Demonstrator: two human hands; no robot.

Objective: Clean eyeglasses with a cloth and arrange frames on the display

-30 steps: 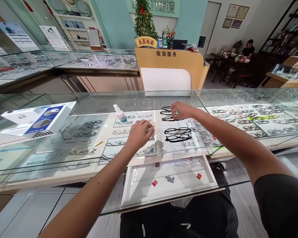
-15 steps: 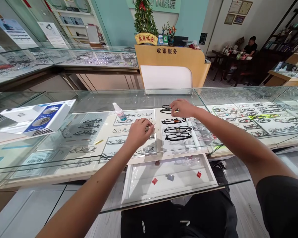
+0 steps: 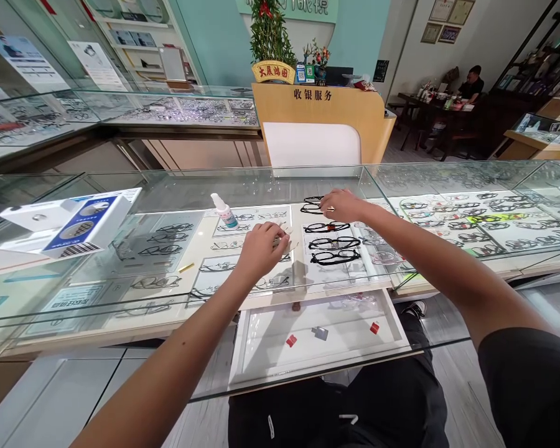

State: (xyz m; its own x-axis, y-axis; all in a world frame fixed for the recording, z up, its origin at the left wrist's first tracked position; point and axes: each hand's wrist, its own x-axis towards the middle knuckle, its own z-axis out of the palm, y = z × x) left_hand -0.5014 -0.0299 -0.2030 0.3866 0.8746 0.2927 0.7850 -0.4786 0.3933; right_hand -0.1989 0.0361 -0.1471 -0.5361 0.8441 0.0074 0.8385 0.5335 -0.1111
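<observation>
My left hand is closed over small pale pieces that poke out past its fingers, too small to name, above the glass counter. My right hand reaches to the back of a column of black glasses; its fingers curl down by the rear pair, and what they grip, if anything, is hidden. Nearer me lie more black glasses. A white spray bottle with a blue-green base stands left of my left hand.
An open white drawer holds red and grey packets. At the left lies a white and blue box. Glass edges cross in front of me. Behind stands a wooden cashier desk; a person sits far right.
The view has shifted very slightly. My right hand has dipped a little at the rear glasses, while my left hand stays in place.
</observation>
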